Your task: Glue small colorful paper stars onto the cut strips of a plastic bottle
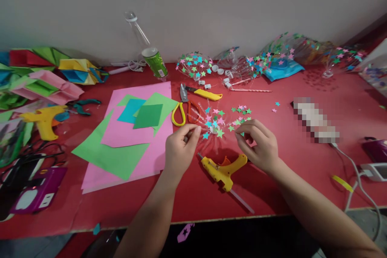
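In the head view a clear plastic piece (214, 129) with thin strips spreading from its middle lies on the red table, with pink, blue and green paper stars on it. Just left of it, my left hand (181, 143) is closed in a pinch, apparently on the end of one clear strip. On the other side, my right hand (260, 143) has its thumb and forefinger drawn together beside loose paper stars (241, 115); whatever is between them is too small to make out. A yellow glue gun (222, 171) with a glue stick lies below both hands.
Red-and-yellow-handled scissors (184, 107) and a yellow cutter (208, 94) lie behind my left hand. Coloured paper sheets (121, 165) spread to the left. Star-covered clear pieces (195, 66) line the wall. A white cable (352, 159) runs at the right.
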Available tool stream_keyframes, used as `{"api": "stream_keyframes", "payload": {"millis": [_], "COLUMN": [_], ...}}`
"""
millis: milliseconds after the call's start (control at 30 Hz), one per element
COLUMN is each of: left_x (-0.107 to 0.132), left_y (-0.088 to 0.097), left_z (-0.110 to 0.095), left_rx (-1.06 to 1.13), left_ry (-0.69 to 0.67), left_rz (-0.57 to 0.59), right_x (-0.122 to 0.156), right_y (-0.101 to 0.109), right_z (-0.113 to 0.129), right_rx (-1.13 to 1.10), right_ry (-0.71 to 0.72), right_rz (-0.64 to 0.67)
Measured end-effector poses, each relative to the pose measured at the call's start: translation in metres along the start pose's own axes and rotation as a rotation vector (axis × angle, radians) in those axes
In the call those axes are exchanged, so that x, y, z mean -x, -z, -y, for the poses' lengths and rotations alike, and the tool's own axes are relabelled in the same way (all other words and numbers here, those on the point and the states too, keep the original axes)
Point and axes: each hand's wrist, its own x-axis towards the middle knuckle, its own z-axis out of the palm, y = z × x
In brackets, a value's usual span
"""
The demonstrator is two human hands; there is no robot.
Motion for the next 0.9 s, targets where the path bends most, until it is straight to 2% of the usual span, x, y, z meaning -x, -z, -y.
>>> {"api": "stream_keyframes", "payload": {"millis": [167,300,400,500,567,800,900], "left_x": [-0.005,-0.014,-0.023,-0.031,-0.034,-0.034,-0.034], "left_y": [0.002,0.001,-0.001,-0.003,-0.003,-0.001,-0.006], "left_z": [0.004,0.014,0.025,0.035,0.038,0.041,0.044], "left_rx": [0.012,0.078,0.253,0.445,0.479,0.389,0.35], "left_ry": [-0.147,-0.21,-0.099,0.092,0.135,0.064,0.09], "left_rz": [-0.117,-0.256,-0.274,-0.326,-0.349,-0.298,-0.232], "right_x": [0.002,0.003,0.004,0.004,0.004,0.001,0.002], "right_y": [-0.002,-0.005,-0.006,-0.006,-0.006,-0.007,-0.007], "right_z": [-0.002,0.002,0.004,0.003,0.0,-0.009,-0.008], "right_rx": [0.024,0.088,0.131,0.121,0.112,0.137,0.144], "right_ry": [-0.004,0.083,0.146,0.133,0.111,0.082,0.116], "right_rz": [-0.032,-0.051,-0.046,-0.048,-0.056,-0.07,-0.057]}}
